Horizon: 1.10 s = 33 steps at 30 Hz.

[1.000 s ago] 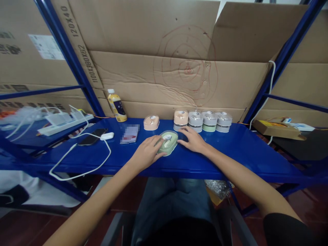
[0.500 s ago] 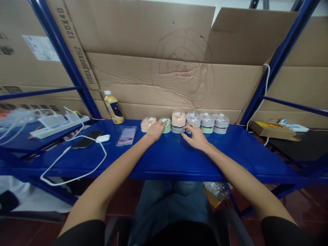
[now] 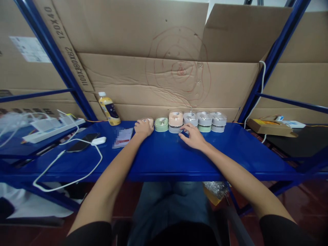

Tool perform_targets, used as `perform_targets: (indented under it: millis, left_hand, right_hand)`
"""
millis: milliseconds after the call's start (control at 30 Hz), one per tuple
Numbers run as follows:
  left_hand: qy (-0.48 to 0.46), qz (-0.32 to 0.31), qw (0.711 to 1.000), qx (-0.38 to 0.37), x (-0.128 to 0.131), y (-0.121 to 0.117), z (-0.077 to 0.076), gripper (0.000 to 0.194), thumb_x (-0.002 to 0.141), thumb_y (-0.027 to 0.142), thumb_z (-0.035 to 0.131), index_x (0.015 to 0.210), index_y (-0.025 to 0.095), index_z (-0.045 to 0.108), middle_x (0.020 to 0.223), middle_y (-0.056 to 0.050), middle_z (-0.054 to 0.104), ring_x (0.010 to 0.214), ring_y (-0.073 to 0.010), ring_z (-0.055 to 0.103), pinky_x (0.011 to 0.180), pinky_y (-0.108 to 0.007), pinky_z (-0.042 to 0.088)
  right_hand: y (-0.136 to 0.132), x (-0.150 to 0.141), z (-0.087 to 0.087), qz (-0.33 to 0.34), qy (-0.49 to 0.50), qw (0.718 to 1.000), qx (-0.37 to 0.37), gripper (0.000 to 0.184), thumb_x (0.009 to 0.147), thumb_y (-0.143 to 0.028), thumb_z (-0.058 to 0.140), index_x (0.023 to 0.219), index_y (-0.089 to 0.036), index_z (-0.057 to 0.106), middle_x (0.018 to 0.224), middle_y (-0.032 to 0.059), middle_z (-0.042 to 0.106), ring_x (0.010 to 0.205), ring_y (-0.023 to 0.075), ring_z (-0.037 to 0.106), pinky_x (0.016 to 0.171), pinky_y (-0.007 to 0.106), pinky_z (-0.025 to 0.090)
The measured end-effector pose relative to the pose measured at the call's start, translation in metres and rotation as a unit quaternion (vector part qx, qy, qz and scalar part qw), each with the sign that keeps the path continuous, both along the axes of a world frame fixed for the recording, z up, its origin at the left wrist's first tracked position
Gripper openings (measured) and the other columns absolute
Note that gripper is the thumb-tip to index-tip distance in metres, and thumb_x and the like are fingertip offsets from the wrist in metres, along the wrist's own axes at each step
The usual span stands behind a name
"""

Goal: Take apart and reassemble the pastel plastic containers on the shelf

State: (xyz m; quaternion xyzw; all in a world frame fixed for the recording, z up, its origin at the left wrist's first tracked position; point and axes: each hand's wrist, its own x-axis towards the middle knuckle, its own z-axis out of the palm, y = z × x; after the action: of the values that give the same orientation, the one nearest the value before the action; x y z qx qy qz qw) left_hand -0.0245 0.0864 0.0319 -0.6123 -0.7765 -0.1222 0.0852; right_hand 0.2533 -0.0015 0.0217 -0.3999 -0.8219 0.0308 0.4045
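Note:
A row of small rounded cases lines the back of the blue shelf (image 3: 164,160). My left hand (image 3: 142,128) is curled over the peach case (image 3: 149,121) at the row's left end. Just right of it sits a green case (image 3: 161,124), free of both hands. Further right stand stacks of two: a peach case on a grey one (image 3: 175,121), then grey and green ones (image 3: 205,121). My right hand (image 3: 191,136) lies on the shelf in front of the stacks, fingers spread, its fingertips near the peach stack's base.
A yellow drink bottle (image 3: 108,108) stands at the back left. A small booklet (image 3: 123,137), a black phone (image 3: 81,146), a white charger with its cable (image 3: 98,140) and a power strip (image 3: 52,128) lie to the left. Cardboard sheets (image 3: 164,65) back the shelf; a flat box (image 3: 271,126) lies right.
The green case went from the shelf's front middle to the back row, between the peach case and the stacks. My left hand let it go and shifted left onto the peach case.

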Motion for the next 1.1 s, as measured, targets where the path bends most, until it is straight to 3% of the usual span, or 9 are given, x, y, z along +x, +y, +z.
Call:
perform_targets:
  millis: [100,233,300,367,500,600,767,933,1100]
  left_hand:
    - [0.024,-0.002,1.000,0.005,0.007,-0.037,-0.002,0.059,0.092,0.046,0.060,0.141,0.014,0.051,0.139,-0.033,0.049,0.121,-0.0498,0.057,0.090,-0.049,0.047]
    - [0.056,-0.048,0.997,0.020,0.017,-0.115,-0.006,0.060,0.088,0.045,0.064,0.138,0.013,0.052,0.132,-0.032,0.052,0.110,-0.0485,0.061,0.082,-0.050,0.051]
    - [0.059,-0.102,0.993,0.027,0.020,-0.147,-0.009,0.055,0.088,0.039,0.063,0.135,0.014,0.054,0.127,-0.029,0.054,0.110,-0.0469,0.061,0.083,-0.052,0.052]
    - [0.033,-0.217,0.975,0.025,0.023,-0.163,-0.010,0.059,0.081,0.033,0.069,0.137,0.018,0.054,0.131,-0.024,0.055,0.114,-0.0443,0.060,0.090,-0.054,0.052]
    - [-0.090,-0.510,0.856,0.010,0.034,-0.143,-0.009,0.074,0.074,0.023,0.074,0.143,0.026,0.049,0.149,-0.014,0.050,0.134,-0.0379,0.051,0.112,-0.054,0.044]
    - [-0.187,-0.600,0.777,-0.024,0.043,-0.111,-0.011,0.075,0.072,0.033,0.083,0.140,0.024,0.052,0.149,-0.013,0.053,0.139,-0.0365,0.050,0.118,-0.053,0.040]
    - [-0.342,-0.555,0.758,-0.025,0.048,-0.090,-0.027,0.094,0.068,0.046,0.090,0.146,0.020,0.044,0.147,-0.018,0.056,0.133,-0.0369,0.058,0.110,-0.053,0.049]
    - [-0.331,-0.557,0.762,0.003,0.039,-0.094,-0.033,0.109,0.069,0.046,0.090,0.158,0.023,0.032,0.151,-0.017,0.053,0.139,-0.0375,0.053,0.115,-0.055,0.045]
    - [-0.208,-0.571,0.794,0.025,0.033,-0.097,-0.031,0.056,0.090,0.046,0.073,0.140,0.025,0.063,0.140,-0.013,0.057,0.135,-0.0329,0.054,0.118,-0.053,0.043]
  right_hand:
    - [0.000,0.000,0.001,-0.002,0.002,1.000,0.001,0.027,0.093,-0.037,0.063,0.113,-0.020,0.070,0.114,0.0106,0.066,0.100,0.0257,0.067,0.091,0.044,0.056]
    - [-0.004,-0.002,0.003,-0.005,-0.004,1.000,-0.015,0.027,0.093,-0.038,0.066,0.113,-0.021,0.071,0.110,0.0101,0.067,0.097,0.0256,0.068,0.091,0.046,0.056]
    - [-0.008,-0.004,0.005,0.037,-0.021,0.999,-0.025,0.035,0.090,-0.044,0.071,0.118,-0.022,0.070,0.118,0.0102,0.066,0.106,0.0268,0.067,0.097,0.047,0.055]
    - [-0.012,-0.006,0.006,0.098,-0.049,0.993,-0.032,0.060,0.082,-0.054,0.080,0.132,-0.025,0.064,0.138,0.0121,0.059,0.127,0.0310,0.061,0.109,0.050,0.050]
    - [-0.016,-0.007,0.003,0.154,-0.111,0.979,-0.066,0.113,0.062,-0.066,0.090,0.157,-0.027,0.041,0.163,0.0160,0.038,0.150,0.0382,0.040,0.121,0.055,0.039]
    - [-0.013,-0.005,0.002,0.133,-0.131,0.978,-0.093,0.115,0.064,-0.067,0.088,0.159,-0.025,0.039,0.156,0.0173,0.050,0.142,0.0389,0.051,0.115,0.055,0.045]
    - [-0.010,0.001,0.010,0.106,-0.140,0.978,-0.111,0.103,0.068,-0.068,0.085,0.153,-0.023,0.049,0.142,0.0172,0.064,0.124,0.0377,0.065,0.101,0.054,0.055]
    - [-0.004,0.018,0.020,0.099,-0.112,0.983,-0.110,0.078,0.078,-0.064,0.079,0.143,-0.023,0.059,0.132,0.0134,0.070,0.113,0.0331,0.069,0.097,0.051,0.056]
    - [0.013,0.050,0.023,-0.004,-0.026,0.995,-0.098,0.070,0.086,-0.062,0.073,0.140,-0.019,0.059,0.134,0.0161,0.068,0.116,0.0346,0.067,0.101,0.054,0.054]
